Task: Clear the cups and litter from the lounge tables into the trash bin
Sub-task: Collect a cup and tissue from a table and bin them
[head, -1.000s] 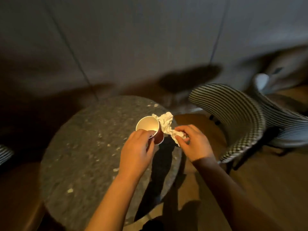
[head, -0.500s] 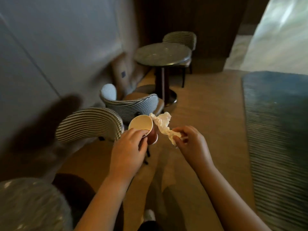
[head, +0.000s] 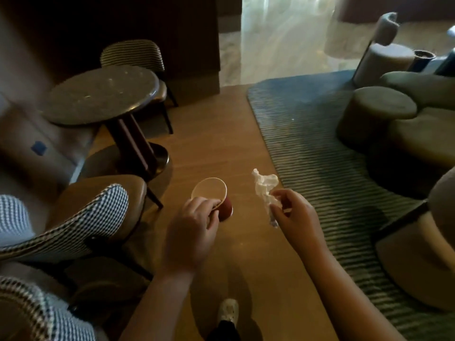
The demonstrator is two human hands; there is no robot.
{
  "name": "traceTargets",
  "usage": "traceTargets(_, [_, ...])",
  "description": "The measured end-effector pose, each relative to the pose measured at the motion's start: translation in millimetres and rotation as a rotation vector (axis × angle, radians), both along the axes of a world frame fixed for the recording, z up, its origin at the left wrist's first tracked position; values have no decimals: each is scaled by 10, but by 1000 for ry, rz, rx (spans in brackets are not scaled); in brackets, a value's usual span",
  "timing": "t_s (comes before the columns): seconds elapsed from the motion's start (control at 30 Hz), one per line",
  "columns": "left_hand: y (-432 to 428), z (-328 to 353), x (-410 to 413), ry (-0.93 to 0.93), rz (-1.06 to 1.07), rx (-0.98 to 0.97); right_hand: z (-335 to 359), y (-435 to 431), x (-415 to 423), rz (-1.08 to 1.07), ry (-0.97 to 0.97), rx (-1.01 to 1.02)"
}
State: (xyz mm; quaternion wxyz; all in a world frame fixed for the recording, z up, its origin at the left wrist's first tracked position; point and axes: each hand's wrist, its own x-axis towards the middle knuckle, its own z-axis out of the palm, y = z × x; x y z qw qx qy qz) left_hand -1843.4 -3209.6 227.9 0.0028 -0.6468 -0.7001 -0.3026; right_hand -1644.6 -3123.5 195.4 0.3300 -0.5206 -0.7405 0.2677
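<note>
My left hand (head: 193,226) grips a red paper cup (head: 213,195) with a pale inside, its mouth tilted away from me. My right hand (head: 293,215) pinches a crumpled white napkin (head: 264,187) that sticks up above the fingers. Both are held in the air over the wooden floor, a hand's width apart. No trash bin is in view.
A round dark stone table (head: 101,94) on a pedestal stands at the far left, with checked chairs (head: 81,217) beside and behind it. A striped blue-grey rug (head: 320,143) lies to the right, bearing round padded stools (head: 379,107). My shoe (head: 227,312) is on the bare wooden floor between them.
I have turned right, away from the first table; the view now faces the open floor and rug. The cup and the napkin have moved apart, still in my hands.
</note>
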Motion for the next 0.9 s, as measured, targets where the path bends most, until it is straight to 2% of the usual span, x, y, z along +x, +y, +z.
traceTargets(0.23, [1640,-33,-125,-43,-115,1,171,1347,-115,-124,-9,49])
traceTargets(0.5, [3446,-89,801,-22,-408,-39,74,2486,982,-410,-7,-65])
traceTargets(0.7, [4628,-111,1493,-46,-463,-44,85,3648,1712,-433,25,-87])
traceTargets(0.9, [5733,-112,1861,-39,-465,-44,124,4792,2055,-393,7,-90])
